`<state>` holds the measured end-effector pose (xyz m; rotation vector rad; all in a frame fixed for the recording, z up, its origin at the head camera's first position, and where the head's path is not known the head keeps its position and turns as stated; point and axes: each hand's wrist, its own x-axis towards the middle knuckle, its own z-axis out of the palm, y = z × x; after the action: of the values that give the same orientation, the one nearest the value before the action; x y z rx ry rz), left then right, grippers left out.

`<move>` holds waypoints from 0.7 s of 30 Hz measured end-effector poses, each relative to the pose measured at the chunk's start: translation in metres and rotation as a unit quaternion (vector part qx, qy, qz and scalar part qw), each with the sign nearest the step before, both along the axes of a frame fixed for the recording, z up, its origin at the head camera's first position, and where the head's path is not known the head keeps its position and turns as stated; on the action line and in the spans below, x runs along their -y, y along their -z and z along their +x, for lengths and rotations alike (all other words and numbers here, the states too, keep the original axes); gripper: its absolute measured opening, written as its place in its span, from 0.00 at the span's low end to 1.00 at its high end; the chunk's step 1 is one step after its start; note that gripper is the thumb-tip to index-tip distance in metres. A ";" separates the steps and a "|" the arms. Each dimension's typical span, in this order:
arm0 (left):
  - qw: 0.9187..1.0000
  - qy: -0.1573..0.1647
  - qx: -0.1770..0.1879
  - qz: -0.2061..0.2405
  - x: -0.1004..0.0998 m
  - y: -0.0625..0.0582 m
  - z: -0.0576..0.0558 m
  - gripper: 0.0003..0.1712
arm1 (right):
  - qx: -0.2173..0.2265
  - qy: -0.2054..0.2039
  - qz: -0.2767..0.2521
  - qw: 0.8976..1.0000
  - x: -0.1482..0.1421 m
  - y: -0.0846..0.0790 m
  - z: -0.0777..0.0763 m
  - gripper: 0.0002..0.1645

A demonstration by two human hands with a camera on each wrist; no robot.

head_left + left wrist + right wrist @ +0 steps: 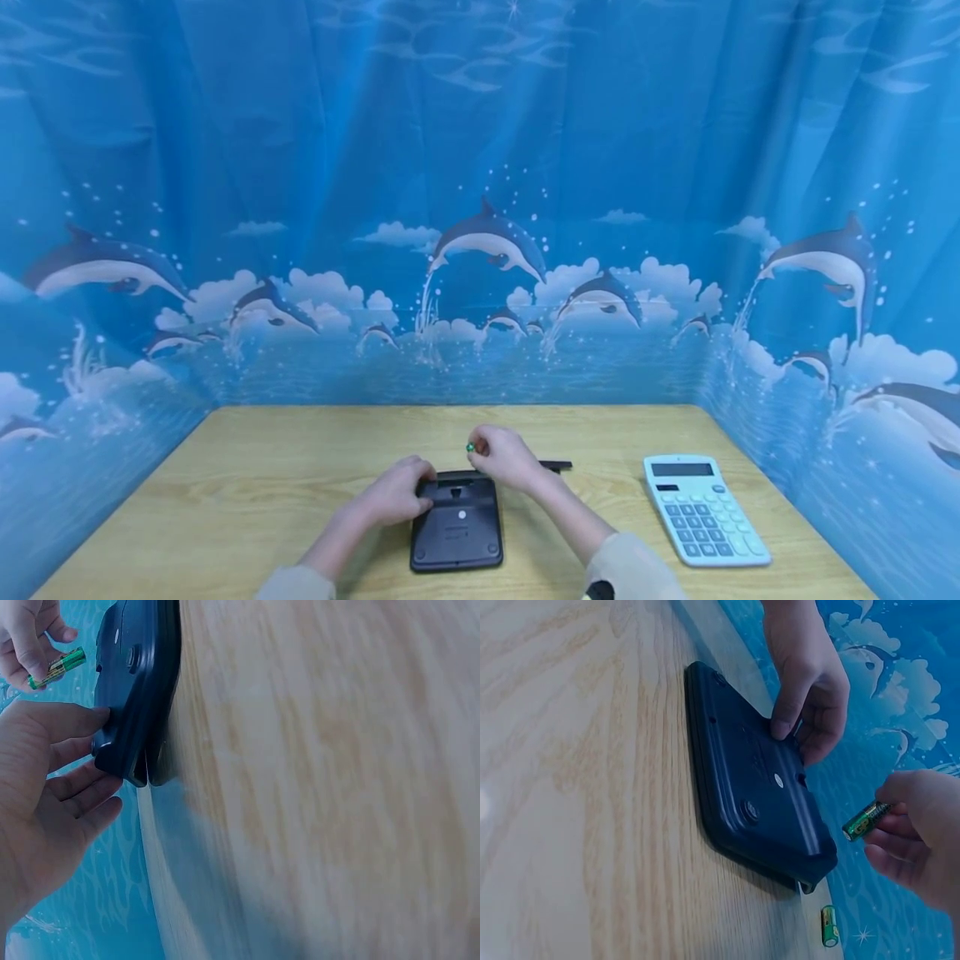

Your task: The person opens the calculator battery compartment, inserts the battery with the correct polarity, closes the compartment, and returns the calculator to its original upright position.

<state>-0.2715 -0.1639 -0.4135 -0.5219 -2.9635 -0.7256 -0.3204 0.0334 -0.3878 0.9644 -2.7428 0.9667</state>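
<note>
A black calculator (457, 533) lies face down on the table, its underside with round feet and a small white sticker turned up. My left hand (401, 492) grips its left edge near the far end, thumb on the underside and fingers around the side. Over the calculator's far right corner, my right hand (506, 457) pinches a green battery (866, 821) between thumb and fingers. The battery is held clear of the calculator and also shows in the left wrist view. A second green battery (829, 926) lies on the table near the calculator's far end.
A light blue calculator (705, 508) lies face up on the wooden table (262, 467) at the right. Just beyond my right wrist is a thin black piece (557, 465), partly hidden. A blue dolphin-print curtain (480, 167) encloses the table's back and sides.
</note>
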 end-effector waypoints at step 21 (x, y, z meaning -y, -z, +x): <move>1.000 -0.003 0.006 0.007 0.001 0.000 -0.003 0.16 | -0.052 -0.098 0.071 0.991 0.017 0.004 -0.004 0.11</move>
<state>-0.2747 -0.1650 -0.4136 -0.5105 -2.9667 -0.7524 -0.3247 0.0168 -0.3920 1.2889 -2.6989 0.7289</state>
